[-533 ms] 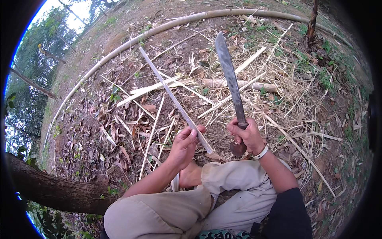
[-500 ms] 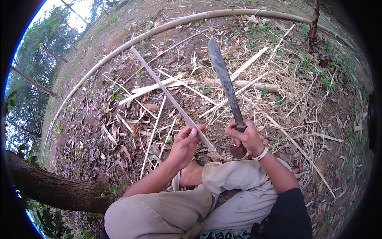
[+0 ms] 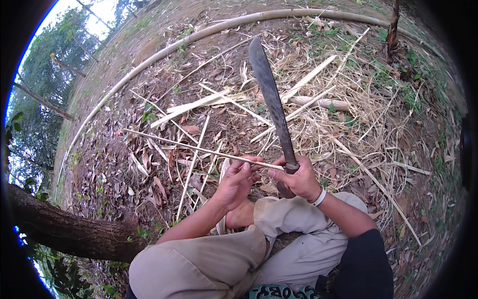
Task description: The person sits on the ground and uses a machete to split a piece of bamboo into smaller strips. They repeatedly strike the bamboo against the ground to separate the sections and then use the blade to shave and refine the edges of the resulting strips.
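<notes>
1. Between the fingers of both hands, a thin bamboo strip [image 3: 199, 148] is now lying almost level. Half a second ago it was slanting steeply up to the left, so it has swung down and across.
2. The left hand [image 3: 238, 183] is pinching the strip's near end, with its fingers [image 3: 251, 164] closed over it.
3. The right hand [image 3: 298, 179] is wrapping its fingers fully around the handle of a long dark machete [image 3: 271, 99], whose blade is pointing up and away from the knuckles, much as before.
4. The strip's near end is reaching the base of the blade just above the right fingers, so it appears that the piece is being turned to bring a fresh edge to the steel.
5. The strip is pale, straight and very slender, running far out to the left beyond the left fingers over dry leaves [image 3: 149, 164].
6. Beyond the fingertips, more split bamboo pieces [image 3: 199, 104] and straw-like shavings [image 3: 358, 114] are lying scattered on the ground.
</notes>
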Available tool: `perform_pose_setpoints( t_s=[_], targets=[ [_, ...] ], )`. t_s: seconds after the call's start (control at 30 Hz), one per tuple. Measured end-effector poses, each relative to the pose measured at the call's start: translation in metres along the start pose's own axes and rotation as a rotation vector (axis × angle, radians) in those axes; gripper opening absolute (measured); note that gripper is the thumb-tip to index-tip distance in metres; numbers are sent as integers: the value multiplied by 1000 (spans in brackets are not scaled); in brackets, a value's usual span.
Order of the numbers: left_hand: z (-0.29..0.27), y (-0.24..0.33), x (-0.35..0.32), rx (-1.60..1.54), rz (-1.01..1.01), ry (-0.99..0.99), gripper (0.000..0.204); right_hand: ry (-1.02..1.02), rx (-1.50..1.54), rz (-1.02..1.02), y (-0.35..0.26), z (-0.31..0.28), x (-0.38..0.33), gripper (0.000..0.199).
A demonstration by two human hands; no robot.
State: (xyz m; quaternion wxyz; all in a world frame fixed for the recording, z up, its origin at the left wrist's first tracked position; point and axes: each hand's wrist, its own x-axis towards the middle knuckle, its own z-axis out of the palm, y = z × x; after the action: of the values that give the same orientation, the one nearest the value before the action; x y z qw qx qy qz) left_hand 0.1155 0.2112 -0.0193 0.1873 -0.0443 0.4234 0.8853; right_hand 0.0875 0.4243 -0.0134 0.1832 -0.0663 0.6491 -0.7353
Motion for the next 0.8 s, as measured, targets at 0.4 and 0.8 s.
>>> perform_pose_setpoints(
  t_s=[0.4, 0.8],
  targets=[
    [43, 54, -39, 1153, 168, -137, 24, 40, 87, -123, 26, -39, 22, 19],
    [-77, 106, -10, 1009, -624, -174, 40, 183, -222, -262, 21, -73, 33, 25]
  ],
)
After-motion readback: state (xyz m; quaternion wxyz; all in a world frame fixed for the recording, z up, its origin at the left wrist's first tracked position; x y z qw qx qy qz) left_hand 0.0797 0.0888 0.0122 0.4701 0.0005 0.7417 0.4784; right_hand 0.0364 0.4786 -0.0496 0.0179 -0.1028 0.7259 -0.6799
